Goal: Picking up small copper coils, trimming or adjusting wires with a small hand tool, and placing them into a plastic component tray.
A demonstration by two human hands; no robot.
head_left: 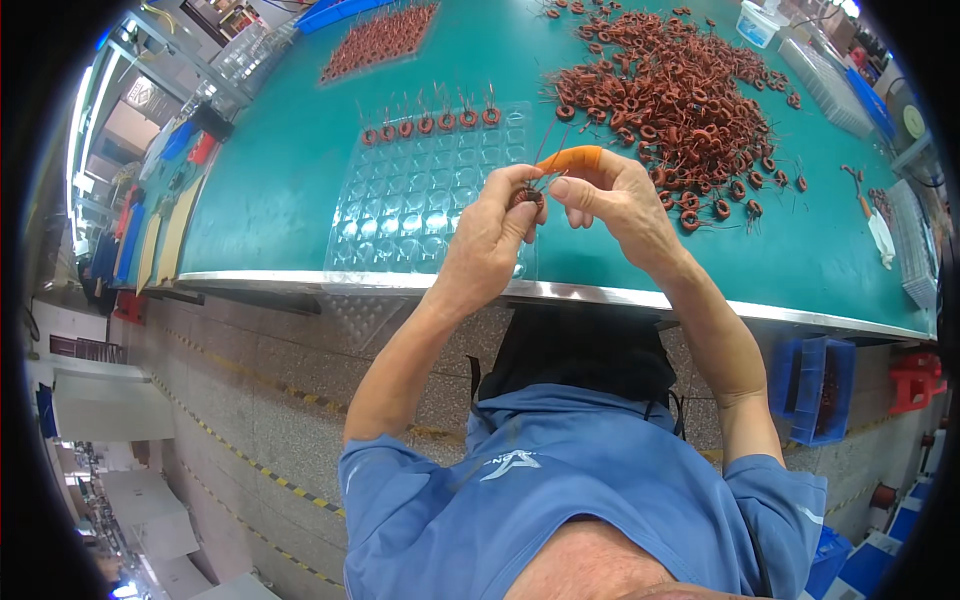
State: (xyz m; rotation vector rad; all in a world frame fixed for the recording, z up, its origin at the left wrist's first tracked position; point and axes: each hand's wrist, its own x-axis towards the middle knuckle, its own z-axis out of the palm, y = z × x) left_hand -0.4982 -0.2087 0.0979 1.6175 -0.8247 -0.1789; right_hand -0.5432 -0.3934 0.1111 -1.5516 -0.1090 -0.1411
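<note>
Pinched between the thumb and fingers of my left hand [482, 232] is a small copper-wound ring coil [530, 197], held above the near right part of a clear plastic tray [395, 215]. My right hand [622, 200] meets it from the right, its index finger covered by an orange finger sleeve [572, 159]. That finger and the thumb close around the coil's thin wire leads; the exact contact is partly hidden. Along the tray's far edge stands a row of several coils [425, 124] with leads pointing up. The tray's other visible pockets hold no coils.
A large loose heap of ring coils [690, 100] covers the right of the green table [265, 190]. Farther back left lies a filled coil tray [380, 42]. A white tub [760, 22] and stacked clear trays [825, 85] stand far right. The metal table edge [590, 292] runs before me.
</note>
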